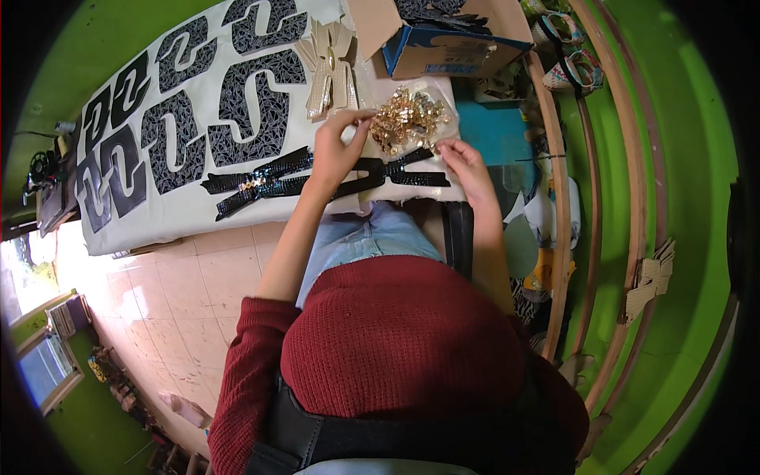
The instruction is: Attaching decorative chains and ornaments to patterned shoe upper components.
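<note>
A heap of small shiny gold metal pieces [408, 119] lies on clear plastic [448, 101] at the table's near right part. My left hand [340, 150] reaches to the heap's left edge, thumb and fingers brought together; whatever is between them cannot be made out. At the heap's lower right, my right hand [469, 168] pinches what looks like a small gold-coloured piece. Below both hands lie black, glossy, textured strap pieces [412, 170]. Left of my left forearm, a similar black crossed piece [261, 184] carries a gold ornament at its middle.
Several black patterned S-shaped cutouts [253, 111] lie on the white-covered table [158, 218]. Beige strips [331, 71] are stacked behind my left hand. An open cardboard box [443, 51] holds dark pieces. Wooden rails [633, 158] run along the green wall at right.
</note>
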